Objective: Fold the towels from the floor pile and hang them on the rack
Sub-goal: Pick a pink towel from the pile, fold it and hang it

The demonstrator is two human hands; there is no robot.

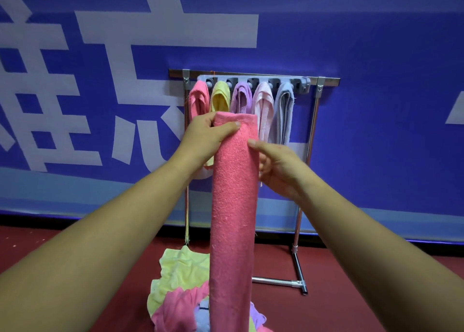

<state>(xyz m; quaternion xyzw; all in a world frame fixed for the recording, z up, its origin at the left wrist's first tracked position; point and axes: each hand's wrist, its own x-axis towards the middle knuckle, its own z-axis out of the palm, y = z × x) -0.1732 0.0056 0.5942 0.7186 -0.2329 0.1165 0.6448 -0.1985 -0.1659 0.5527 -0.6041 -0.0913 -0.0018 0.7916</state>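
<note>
- left hand (211, 134) pinches pink towel (234, 206) at its top-left corner, thumb in front
- right hand (278, 167) grips its right edge, fingers behind
- towel hangs mid-frame, in front of rack (312, 131)
- banner (376, 55): big white characters, cropped

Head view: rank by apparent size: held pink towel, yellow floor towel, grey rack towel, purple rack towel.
1. held pink towel (nearest the camera, so inflated)
2. yellow floor towel
3. grey rack towel
4. purple rack towel, partly hidden, so unsure

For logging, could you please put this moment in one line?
left hand, right hand: grip long pink terry towel | metal rack: five towels | floor pile: remains
</note>
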